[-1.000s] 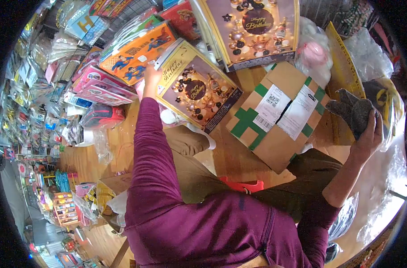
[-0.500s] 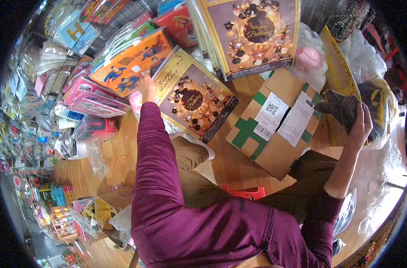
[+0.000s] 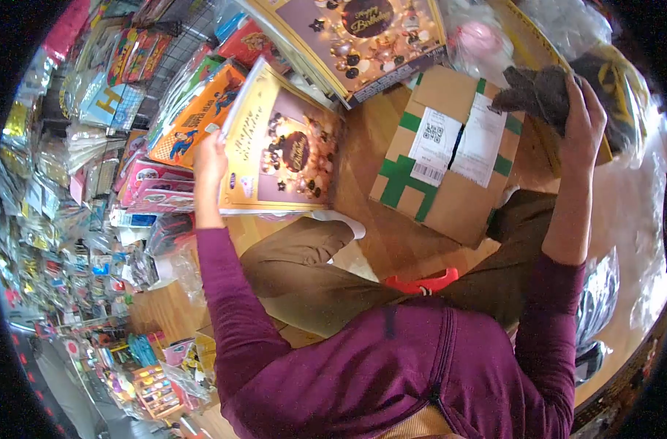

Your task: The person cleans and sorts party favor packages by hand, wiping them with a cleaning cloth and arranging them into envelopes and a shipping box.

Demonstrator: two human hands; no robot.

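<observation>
My left hand (image 3: 212, 164) is closed on the left edge of a gold "Happy Birthday" balloon kit packet (image 3: 295, 150), which stands tilted with its printed front facing up and right. Part of the fingers is hidden behind the packet. A dark grey cloth (image 3: 540, 95) hangs bunched from my right hand (image 3: 585, 121), whose fingers are wrapped round it. Between the two hands lies a cardboard box (image 3: 461, 192) with green tape and white labels. Beyond the packet, a larger "Happy Birthday" packet (image 3: 363, 47) leans at the back.
Orange superhero packets (image 3: 183, 132) and pink packets (image 3: 158, 183) are stacked at left. Bagged goods (image 3: 63, 241) crowd the far left. A red object (image 3: 421, 281) lies between my legs. At the upper right are a yellow carton edge (image 3: 531, 33) and clear plastic wrap (image 3: 567, 22).
My left hand has shifted down and left, from the gold packet's upper left corner to its left edge. The packet is now raised and turned. The right hand still holds the cloth.
</observation>
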